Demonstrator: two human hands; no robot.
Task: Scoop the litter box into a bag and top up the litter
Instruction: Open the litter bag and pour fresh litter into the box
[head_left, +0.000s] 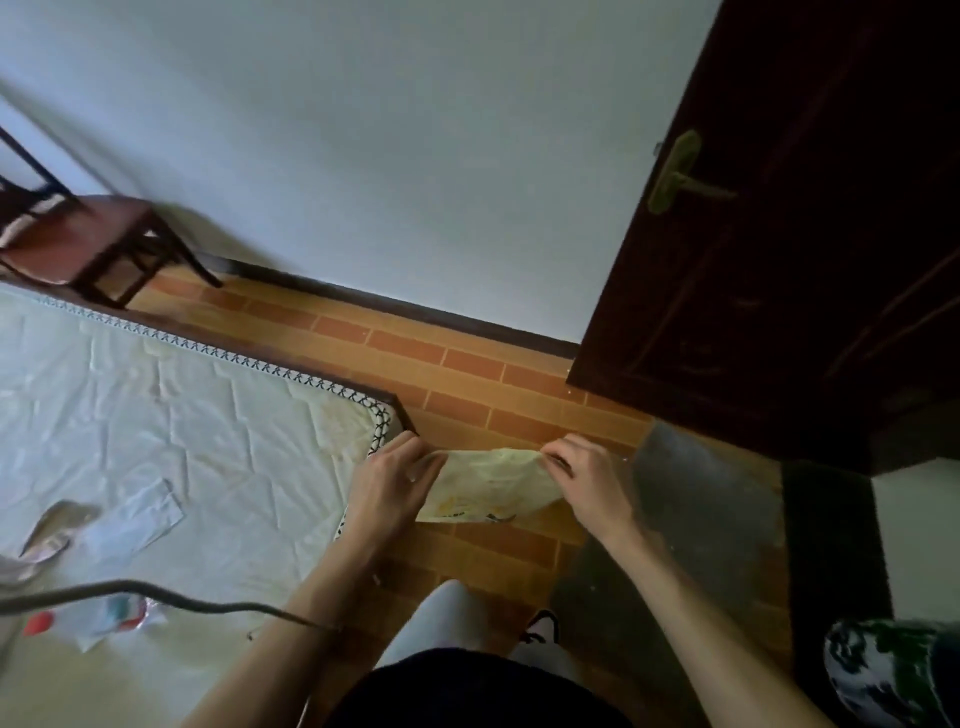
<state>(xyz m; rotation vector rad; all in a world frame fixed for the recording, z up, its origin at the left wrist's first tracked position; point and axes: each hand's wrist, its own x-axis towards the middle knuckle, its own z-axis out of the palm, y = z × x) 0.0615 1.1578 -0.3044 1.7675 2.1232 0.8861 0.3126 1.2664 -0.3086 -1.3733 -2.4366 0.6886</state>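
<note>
A pale yellowish plastic bag (488, 486) is held up over the tiled floor (467, 374), just beside the corner of the mattress (208, 415). Its top edge is pinched at the left corner by the left hand (392, 486) and at the right corner by the right hand (592, 480), each grip clenched on the film. The bag is seen flat and crumpled, with faint yellow and dark print near its lower edge; whether anything is inside cannot be told. At far left a wooden chair (98, 244) is seen against the wall. On the mattress, scraps of clear wrapping (130, 519) are scattered. At right a dark wooden door (779, 260) with a brass handle (675, 174) is seen, and a dark mat (696, 519) is laid below it.
</note>
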